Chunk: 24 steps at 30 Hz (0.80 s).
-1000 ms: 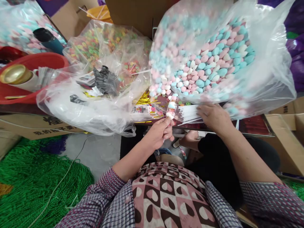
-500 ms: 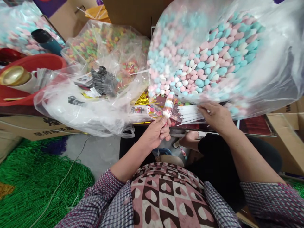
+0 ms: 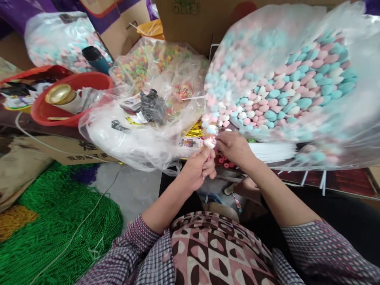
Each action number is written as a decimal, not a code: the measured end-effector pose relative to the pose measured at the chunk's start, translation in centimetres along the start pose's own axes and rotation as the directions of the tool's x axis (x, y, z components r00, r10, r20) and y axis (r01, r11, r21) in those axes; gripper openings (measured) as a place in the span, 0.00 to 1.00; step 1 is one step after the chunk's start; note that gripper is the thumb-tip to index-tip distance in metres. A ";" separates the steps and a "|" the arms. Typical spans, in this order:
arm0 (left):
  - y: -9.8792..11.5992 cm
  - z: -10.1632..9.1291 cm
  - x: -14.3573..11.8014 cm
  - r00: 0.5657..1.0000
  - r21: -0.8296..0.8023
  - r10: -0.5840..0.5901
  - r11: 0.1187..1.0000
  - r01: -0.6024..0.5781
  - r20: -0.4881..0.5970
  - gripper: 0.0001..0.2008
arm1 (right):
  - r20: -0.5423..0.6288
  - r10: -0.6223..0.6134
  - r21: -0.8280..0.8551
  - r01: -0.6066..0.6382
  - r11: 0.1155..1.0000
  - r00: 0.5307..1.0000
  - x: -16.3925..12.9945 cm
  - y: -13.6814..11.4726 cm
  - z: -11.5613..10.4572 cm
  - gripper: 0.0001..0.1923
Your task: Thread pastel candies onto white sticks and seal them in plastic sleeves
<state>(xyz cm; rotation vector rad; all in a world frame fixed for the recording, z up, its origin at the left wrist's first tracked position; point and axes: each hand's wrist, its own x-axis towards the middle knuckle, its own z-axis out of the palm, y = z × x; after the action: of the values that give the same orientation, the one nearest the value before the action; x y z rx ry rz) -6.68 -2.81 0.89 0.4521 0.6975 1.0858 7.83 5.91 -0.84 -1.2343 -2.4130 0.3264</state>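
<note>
The left hand is closed around the lower end of a candy skewer, held upright just off the front edge of the bench. The skewer carries pink, white and blue pieces stacked along its top. The right hand meets it from the right, fingertips pinched at the upper pieces; whether they grip a loose piece or only the skewer cannot be told, as that area is blurred. Both hands are together, touching the same skewer.

Just right of the right hand, a bundle of white sticks lies along the front edge of the bench. Behind it a large clear bag of pastel candies rests on the bench. Toward the left end sit a crumpled clear bag and a red basin. Green beaded strings are piled on the floor below.
</note>
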 end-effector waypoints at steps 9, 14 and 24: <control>2.8 -3.0 -1.0 0.979 -0.058 0.129 0.989 -0.139 -0.157 0.17 | 0.102 0.143 -0.195 -0.121 0.973 0.984 3.8 -2.4 2.7 0.15; 2.8 -3.4 -0.9 0.977 -0.051 0.117 0.990 -0.128 -0.179 0.17 | 0.049 0.138 -0.008 -0.138 0.990 0.989 3.8 -0.5 2.8 0.15; 0.8 -3.0 0.7 0.964 0.254 0.167 0.961 -0.112 -0.208 0.19 | -0.045 0.148 0.365 -0.122 0.923 0.988 -1.8 -2.6 -1.4 0.13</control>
<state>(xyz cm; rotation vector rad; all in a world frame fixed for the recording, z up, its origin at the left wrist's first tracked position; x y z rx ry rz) -9.09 -1.88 -0.91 0.5975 1.0189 1.2047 7.56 2.99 0.90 -1.2182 -2.0886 0.7204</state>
